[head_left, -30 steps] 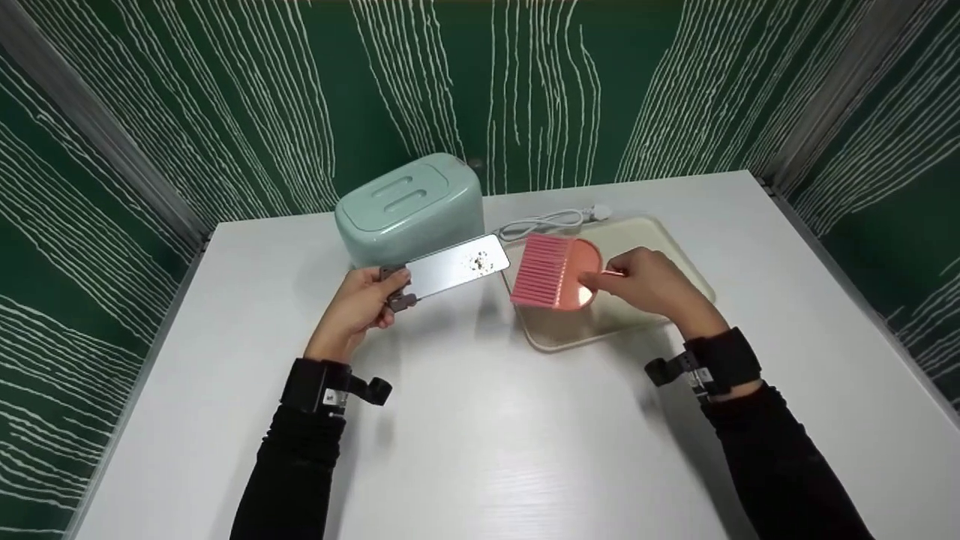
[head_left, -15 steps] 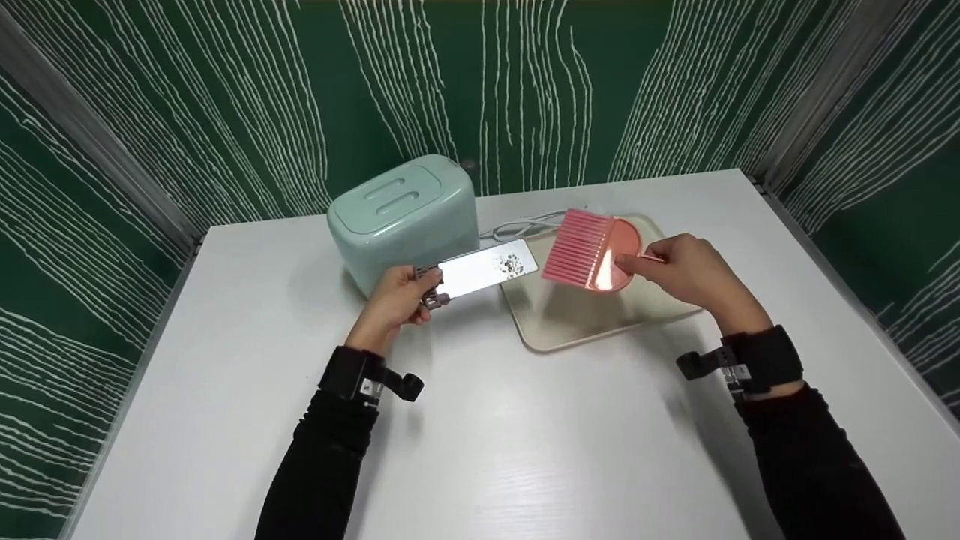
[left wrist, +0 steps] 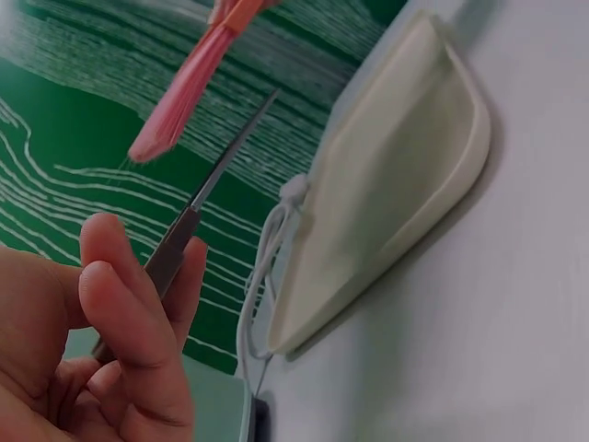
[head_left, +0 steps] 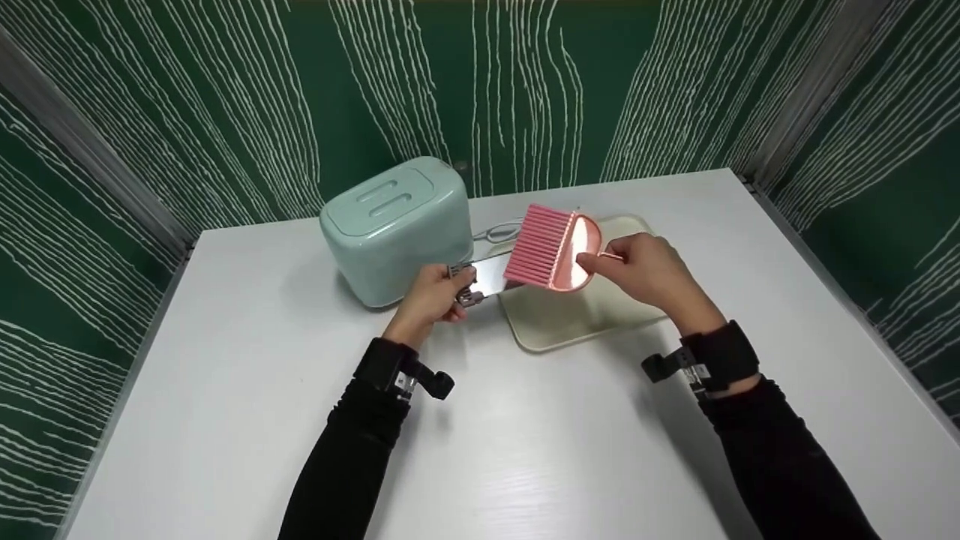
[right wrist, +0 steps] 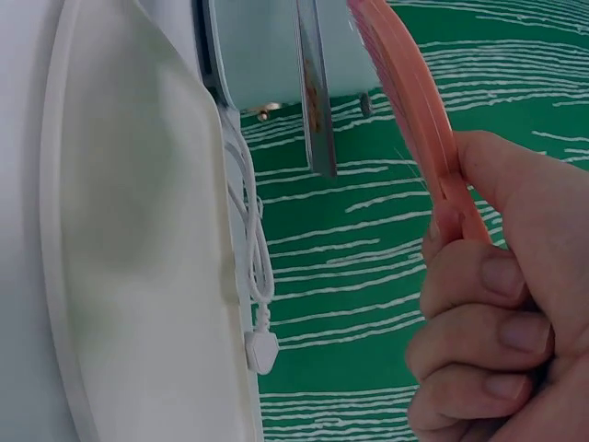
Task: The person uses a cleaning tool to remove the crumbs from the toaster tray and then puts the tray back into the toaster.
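Note:
My left hand (head_left: 431, 298) grips the dark grey end of a flat, shiny crumb tray (head_left: 487, 276), its fingers curled round it. The crumb tray is held in the air beside the mint toaster (head_left: 405, 240), pointing right. Brown crumbs (right wrist: 314, 97) show on its face in the right wrist view. My right hand (head_left: 651, 271) pinches the rounded handle of a pink brush (head_left: 541, 247) between thumb and curled fingers. In the head view the bristles hide the crumb tray's far end. The left wrist view shows the bristles a little above the tray's blade, apart from it.
A cream serving tray (head_left: 555, 339) lies on the white table (head_left: 517, 450) below both hands. Behind it runs a white power cord (head_left: 496, 231), with its plug (right wrist: 262, 353) at the tray's far edge. Green walls with white streaks (head_left: 517, 90) enclose the table's back and sides.
My left hand has carried the crumb tray rightward, over the serving tray's edge. My right hand moved right, then back left, so the brush now overlaps the crumb tray's crumb-covered end.

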